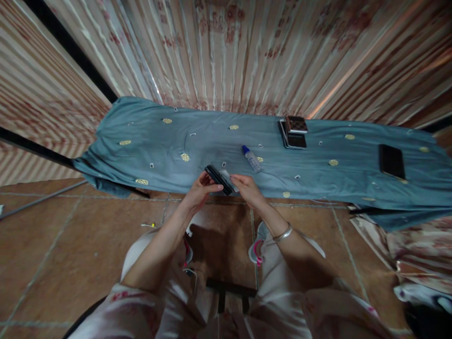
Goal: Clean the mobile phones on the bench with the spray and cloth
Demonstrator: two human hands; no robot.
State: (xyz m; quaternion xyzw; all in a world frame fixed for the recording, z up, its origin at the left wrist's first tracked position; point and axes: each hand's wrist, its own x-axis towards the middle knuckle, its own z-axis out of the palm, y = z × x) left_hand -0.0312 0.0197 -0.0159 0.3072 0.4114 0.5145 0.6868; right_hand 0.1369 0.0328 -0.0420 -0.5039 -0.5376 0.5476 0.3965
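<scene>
My left hand (200,189) grips a flat black device, like a phone (219,179), held edge-on over the near edge of a low surface covered with a blue-grey cloth (148,146). My right hand (248,188) pinches a small pale wipe or film (231,178) against the device's right end. A silver bangle (283,233) sits on my right wrist. A small clear bottle with a blue cap (251,158) lies on the cloth just beyond my right hand.
A stack of dark flat cases with a checkered one on top (294,132) lies at the back of the cloth. A black phone (391,160) lies at the right. Striped curtains (247,52) hang behind. Brown floor tiles (70,245) and my knees are below.
</scene>
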